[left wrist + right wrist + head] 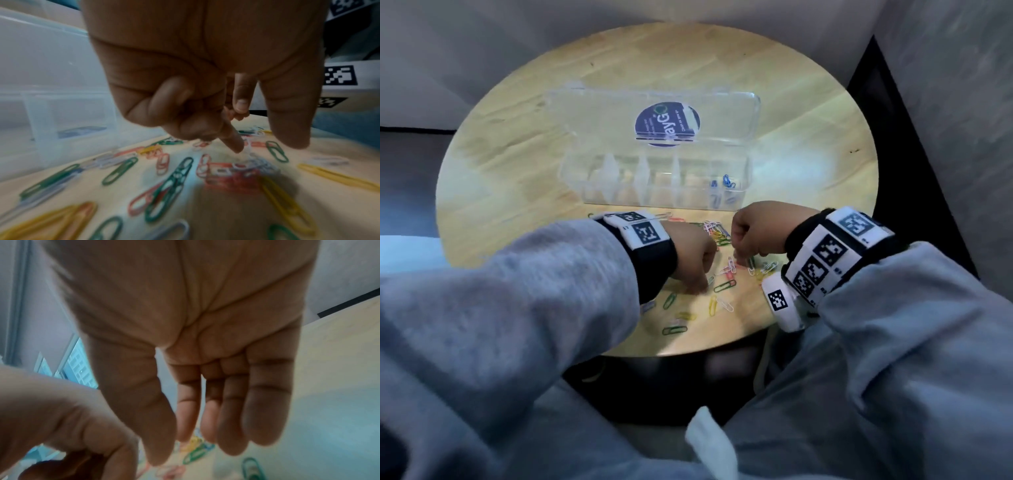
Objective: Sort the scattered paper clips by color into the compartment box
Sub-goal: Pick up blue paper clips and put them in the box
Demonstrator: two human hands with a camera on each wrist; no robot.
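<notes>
The left hand (690, 255) hung knuckles-up over the near part of the round wooden table (517, 144), among the scattered paper clips (717, 274). In the left wrist view its little and ring fingers were curled into the palm, one finger (232, 139) pointed down so that its tip met a white clip (246, 151) in the pile, and the thumb (287, 126) hung straight beside it, apart from that finger. Something reddish showed by the fingertips higher up, but whether a clip was pinched there could not be told.

Clips in green, yellow, red, white and lilac lay loose around and between both hands, some tangled together. One green clip (725, 285) lay just right of the left hand's fingertips.

Farther back, mid-table, stood the clear compartment box (654, 181) with its lid (654, 113) thrown open to the far side; a round blue sticker (667, 123) showed through the lid. Blue clips (726, 185) lay in its rightmost compartment; the other compartments looked bare, though glare blurred them.

The right hand (760, 229) hovered over the right side of the pile, near the box's near wall. The right wrist view showed its four fingers (265, 410) straight and pressed side by side, pointing down at the clips, the thumb (152, 426) held slightly apart, gripping nothing.
</notes>
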